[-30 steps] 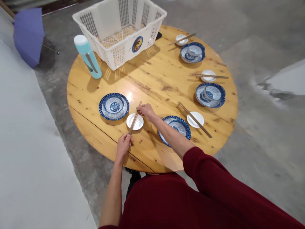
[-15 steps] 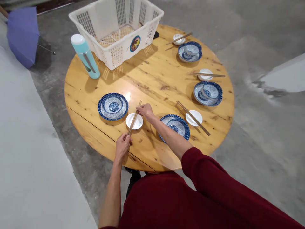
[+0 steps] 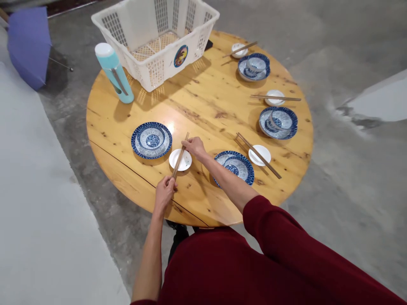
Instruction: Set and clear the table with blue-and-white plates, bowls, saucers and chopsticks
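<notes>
A pair of wooden chopsticks (image 3: 180,157) lies across a small white dish (image 3: 185,163) near the front of the round table. My left hand (image 3: 165,189) is closed around the near end of the chopsticks. Toward their far end, my right hand (image 3: 194,147) pinches them between thumb and fingers. Left of the dish sits a blue-and-white plate (image 3: 136,150) with a bowl (image 3: 151,140) on it. My right forearm passes over another blue-and-white plate (image 3: 250,180) holding a bowl, hiding part of both.
On the wooden table (image 3: 203,114) stand a white plastic basket (image 3: 155,70) and a turquoise bottle (image 3: 118,80). Chopsticks (image 3: 259,155) rest across a white dish (image 3: 266,151) on the right; more place settings line the far right edge. A purple umbrella (image 3: 28,46) lies on the floor.
The view has shifted very slightly. Both hands keep their hold on the chopsticks, with no clear movement over the dish.
</notes>
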Action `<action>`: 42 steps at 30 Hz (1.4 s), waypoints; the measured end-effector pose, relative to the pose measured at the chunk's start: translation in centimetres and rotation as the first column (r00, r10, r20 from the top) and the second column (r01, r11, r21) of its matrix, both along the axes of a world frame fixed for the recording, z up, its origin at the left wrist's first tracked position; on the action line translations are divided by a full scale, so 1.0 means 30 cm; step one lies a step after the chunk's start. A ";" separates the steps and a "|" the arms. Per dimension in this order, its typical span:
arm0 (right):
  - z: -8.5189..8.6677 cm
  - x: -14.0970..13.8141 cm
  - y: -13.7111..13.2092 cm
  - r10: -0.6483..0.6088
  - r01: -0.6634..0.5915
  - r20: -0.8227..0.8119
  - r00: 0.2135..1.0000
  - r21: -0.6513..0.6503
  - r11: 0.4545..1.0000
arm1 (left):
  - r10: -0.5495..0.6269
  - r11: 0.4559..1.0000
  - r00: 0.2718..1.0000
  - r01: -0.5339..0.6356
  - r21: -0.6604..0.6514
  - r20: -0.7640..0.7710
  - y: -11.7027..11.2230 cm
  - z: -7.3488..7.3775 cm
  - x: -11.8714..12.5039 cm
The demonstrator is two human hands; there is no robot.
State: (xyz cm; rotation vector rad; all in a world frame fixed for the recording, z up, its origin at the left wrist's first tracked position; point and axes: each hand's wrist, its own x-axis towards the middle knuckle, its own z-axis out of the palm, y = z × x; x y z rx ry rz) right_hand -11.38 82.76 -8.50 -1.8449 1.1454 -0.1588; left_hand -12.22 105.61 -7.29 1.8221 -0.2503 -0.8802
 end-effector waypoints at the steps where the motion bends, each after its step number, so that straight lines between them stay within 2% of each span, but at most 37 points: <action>1: 0.005 -0.001 0.002 0.010 -0.010 -0.010 1.000 -0.012 1.000 | 0.001 1.000 1.000 -0.001 0.001 0.000 0.001 0.000 0.000; 8: 0.033 -0.004 0.014 0.035 -0.043 -0.088 0.996 -0.097 0.994 | 0.046 0.999 0.999 -0.046 0.000 -0.025 0.017 -0.005 -0.004; 14: 0.072 -0.054 0.024 0.021 -0.029 -0.087 0.996 -0.090 0.996 | 0.089 0.996 0.994 -0.091 0.023 0.069 0.075 -0.003 0.000; 18: 0.127 -0.155 0.059 0.074 -0.068 0.051 0.996 -0.116 0.991 | 0.215 0.975 0.973 -0.219 0.040 0.083 0.169 0.008 -0.023; 22: 0.166 -0.305 0.151 0.185 -0.183 0.234 0.954 -0.028 0.983 | 0.318 0.938 0.927 -0.337 0.074 0.199 0.292 0.021 -0.085; 25: 0.159 -0.420 0.249 0.235 -0.270 0.280 0.931 0.095 0.958 | 0.351 0.914 0.898 -0.390 0.109 0.263 0.371 0.022 -0.158; 28: 0.128 -0.516 0.352 0.269 -0.334 0.295 0.917 0.201 0.921 | 0.349 0.897 0.897 -0.403 0.180 0.269 0.416 0.015 -0.247; 33: 0.083 -0.623 0.475 0.359 -0.431 0.254 0.898 0.346 0.834 | 0.336 0.893 0.921 -0.378 0.243 0.195 0.398 -0.003 -0.394; 36: 0.073 -0.652 0.493 0.436 -0.500 0.249 0.865 0.341 0.796 | 0.304 0.917 0.938 -0.335 0.215 0.164 0.357 -0.012 -0.453; 39: 0.068 -0.667 0.467 0.483 -0.535 0.238 0.842 0.268 0.801 | 0.265 0.940 0.950 -0.293 0.176 0.166 0.328 -0.010 -0.479; 42: 0.070 -0.698 0.427 0.457 -0.494 0.209 0.864 0.188 0.849 | 0.212 0.959 0.959 -0.241 0.151 0.188 0.328 0.007 -0.477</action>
